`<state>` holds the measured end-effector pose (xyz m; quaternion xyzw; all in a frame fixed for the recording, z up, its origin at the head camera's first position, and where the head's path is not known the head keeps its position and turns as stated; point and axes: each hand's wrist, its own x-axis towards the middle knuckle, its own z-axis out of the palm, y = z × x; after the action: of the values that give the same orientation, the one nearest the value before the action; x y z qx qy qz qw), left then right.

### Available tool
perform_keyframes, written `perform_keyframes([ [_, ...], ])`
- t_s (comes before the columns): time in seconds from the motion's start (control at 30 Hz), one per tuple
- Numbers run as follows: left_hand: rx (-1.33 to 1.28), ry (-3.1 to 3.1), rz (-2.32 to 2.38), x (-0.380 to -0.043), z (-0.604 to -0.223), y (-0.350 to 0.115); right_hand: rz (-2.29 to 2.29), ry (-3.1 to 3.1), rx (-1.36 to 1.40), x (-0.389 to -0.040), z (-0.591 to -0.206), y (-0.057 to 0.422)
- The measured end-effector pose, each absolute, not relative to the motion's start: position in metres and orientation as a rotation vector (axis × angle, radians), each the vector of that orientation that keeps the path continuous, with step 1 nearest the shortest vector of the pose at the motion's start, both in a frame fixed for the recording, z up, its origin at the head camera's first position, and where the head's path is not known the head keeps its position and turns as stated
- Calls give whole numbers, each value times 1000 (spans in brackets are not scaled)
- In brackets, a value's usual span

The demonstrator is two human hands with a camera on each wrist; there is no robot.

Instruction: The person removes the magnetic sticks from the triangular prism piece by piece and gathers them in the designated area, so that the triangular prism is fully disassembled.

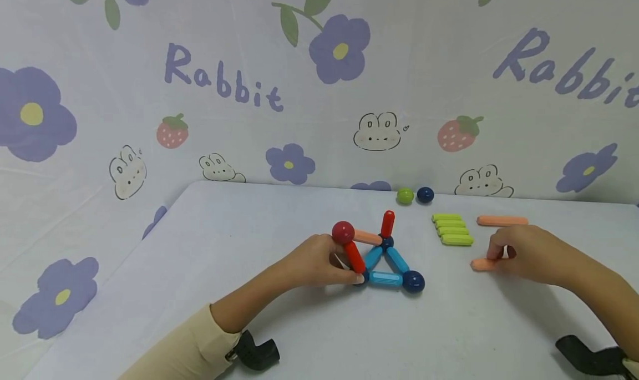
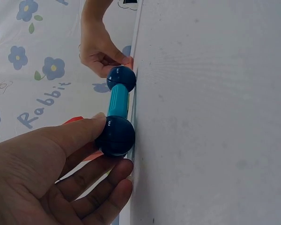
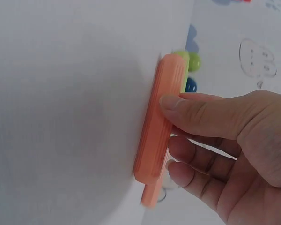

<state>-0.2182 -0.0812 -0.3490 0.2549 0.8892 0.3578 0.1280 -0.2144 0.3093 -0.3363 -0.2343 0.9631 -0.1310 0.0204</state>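
Observation:
A magnetic stick-and-ball frame stands on the white table, its base a triangle of light-blue rods point(image 1: 385, 279) with navy balls point(image 1: 413, 282) at the corners. One red rod point(image 1: 355, 257) rises from the left corner to a red ball point(image 1: 343, 232); another red rod point(image 1: 388, 223) rises from the back corner. Between the red ball and the back corner runs an orange rod point(image 1: 368, 237). My left hand point(image 1: 319, 262) grips the left corner's navy ball point(image 2: 115, 136) between thumb and fingers. Off to the right, my right hand point(image 1: 529, 255) pinches a loose orange rod point(image 3: 159, 122) low over the table.
Several lime-green rods point(image 1: 456, 239) lie side by side between the frame and my right hand. Behind that hand lies another orange rod point(image 1: 501, 221). A green ball point(image 1: 405, 196) and a navy ball point(image 1: 425, 195) sit at the table's back edge, before a printed cloth point(image 1: 239, 141).

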Motion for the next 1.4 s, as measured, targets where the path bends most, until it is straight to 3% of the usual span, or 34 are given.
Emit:
perform_keyframes([
  [0.47,746,2589,1039,-218,-349,-81,-275,3066,-521,-245,-334,332],
  [1.4,772,2590,1045,-219,-349,-82,-205,3098,-431,-274,-335,336],
])
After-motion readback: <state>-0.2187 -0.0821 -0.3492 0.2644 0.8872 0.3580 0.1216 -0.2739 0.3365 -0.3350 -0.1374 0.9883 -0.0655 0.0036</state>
